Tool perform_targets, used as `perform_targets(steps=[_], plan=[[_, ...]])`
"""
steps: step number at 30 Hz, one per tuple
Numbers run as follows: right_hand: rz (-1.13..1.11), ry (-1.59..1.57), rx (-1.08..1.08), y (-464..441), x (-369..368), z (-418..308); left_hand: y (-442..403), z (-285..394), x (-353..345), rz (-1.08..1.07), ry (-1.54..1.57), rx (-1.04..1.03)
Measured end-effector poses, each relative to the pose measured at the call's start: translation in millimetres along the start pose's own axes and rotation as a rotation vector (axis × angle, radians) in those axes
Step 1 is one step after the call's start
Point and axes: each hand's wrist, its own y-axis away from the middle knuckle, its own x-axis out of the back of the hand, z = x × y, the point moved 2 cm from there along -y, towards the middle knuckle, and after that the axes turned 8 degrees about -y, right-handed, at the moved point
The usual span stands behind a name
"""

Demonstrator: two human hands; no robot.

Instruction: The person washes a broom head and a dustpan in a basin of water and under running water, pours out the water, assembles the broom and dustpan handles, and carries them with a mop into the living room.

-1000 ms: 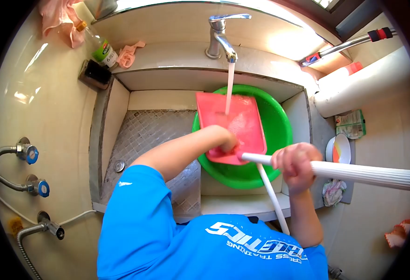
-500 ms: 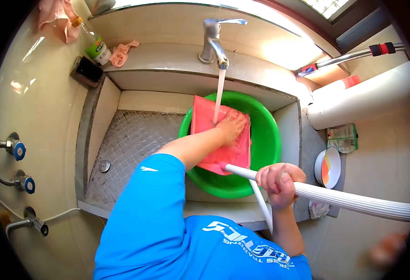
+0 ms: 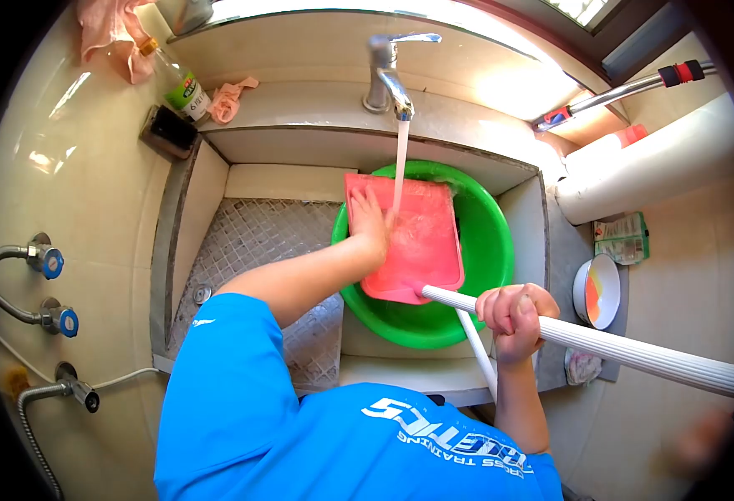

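Observation:
A pink dustpan (image 3: 421,242) lies over a green basin (image 3: 488,250), under water running from the faucet (image 3: 392,79). My left hand (image 3: 369,219) rests on the dustpan's left side, fingers spread and pointing away from me. My right hand (image 3: 517,316) is wrapped round the ribbed white handle (image 3: 634,349), which joins the dustpan's near edge and reaches out to the right. A second, thinner white pole (image 3: 475,346) leans against the basin's near rim and passes under the handle.
The basin stands in a tiled sink (image 3: 258,242). A bottle (image 3: 185,93) and a dark phone-like object (image 3: 169,132) are at the back left. At right are a bowl (image 3: 597,290), a green packet (image 3: 622,238) and a wide white pipe (image 3: 651,167). Valves (image 3: 50,262) line the left wall.
My left hand has moved from the near part of the dustpan, across its middle, to its left side. My right hand still grips the handle. The view has shifted slightly.

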Motion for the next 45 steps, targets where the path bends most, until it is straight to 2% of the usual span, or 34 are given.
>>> perform_targets(steps=[4, 6, 7, 9, 11, 13, 15, 17, 19, 20, 21, 22, 23, 25, 28, 31, 32, 33, 35, 37, 38, 39, 41, 43, 45], plan=[[0.020, 0.019, 0.019, 4, -1, -2, 41, 3, 30, -0.099, -0.042, -0.138], [0.016, 0.018, 0.023, 6, -1, -2, 48, 18, 26, -0.373, 0.225, -0.620], [0.060, -0.001, 0.016, 5, 1, -2, 49, 16, 25, -0.374, 0.219, -0.619], [0.106, -0.023, 0.014, 5, 4, -1, 53, 6, 30, -0.249, 0.476, -0.571], [0.116, 0.017, 0.031, 7, 6, 2, 60, 0, 51, -0.094, 1.135, -0.591], [0.052, 0.079, 0.037, 6, 2, 7, 79, 8, 69, 0.227, 1.670, -0.876], [-0.083, 0.193, 0.098, 5, -10, 11, 100, 8, 89, 0.213, 1.838, -1.142], [-0.077, 0.208, 0.040, 7, -8, 5, 104, 12, 87, 0.175, 1.886, -1.126], [-0.038, 0.293, 0.060, 6, -4, -1, 103, 15, 83, -0.102, 1.932, -0.990], [-0.092, 0.558, -0.005, 10, 1, -11, 103, 16, 81, -0.099, 1.929, -0.997], [-0.092, 0.561, -0.003, 14, -5, -20, 104, 15, 79, 0.124, 1.784, -1.005], [-0.058, 0.774, -0.066, 18, -13, -29, 107, 13, 79, 0.337, 1.629, -1.001], [-0.022, 0.986, -0.129, 26, -17, -35, 109, 13, 78, 0.339, 1.628, -1.003], [-0.055, 1.208, -0.430, 71, 27, -31, 111, 12, 80, 0.462, 1.635, -0.856], [0.032, 1.459, -0.845, 130, 57, -33, 113, 9, 85, 0.438, 1.695, -0.804], [0.098, 1.491, -0.929, 159, 66, -33, 121, -5, 100, 0.390, 1.716, -0.788], [0.168, 1.516, -0.822, 166, 66, -31, 122, -7, 103, 0.433, 1.781, -0.784], [0.181, 1.510, -0.828, 170, 67, -29, 123, -8, 107, 0.471, 1.845, -0.782], [0.142, 1.544, -0.733, 171, 69, -28, 127, -17, 110, 0.470, 1.714, -0.780], [0.138, 1.538, -0.702, 169, 64, -30, 133, -25, 113, 0.204, 1.937, -0.792], [0.170, 1.537, -0.728, 166, 60, -32, 135, -30, 114, 0.181, 1.946, -0.823], [0.203, 1.536, -0.757, 165, 56, -34, 135, -37, 116, 0.271, 1.946, -0.802], [0.219, 1.505, -0.738, 161, 51, -43, 143, -54, 120, 0.216, 2.046, -0.770], [0.229, 1.508, -0.666, 152, 42, -57, 151, -72, 124, 0.261, 2.043, -0.681], [0.148, 1.571, -0.668, 145, 42, -70, 160, -90, 127, 0.254, 2.006, -0.692]])
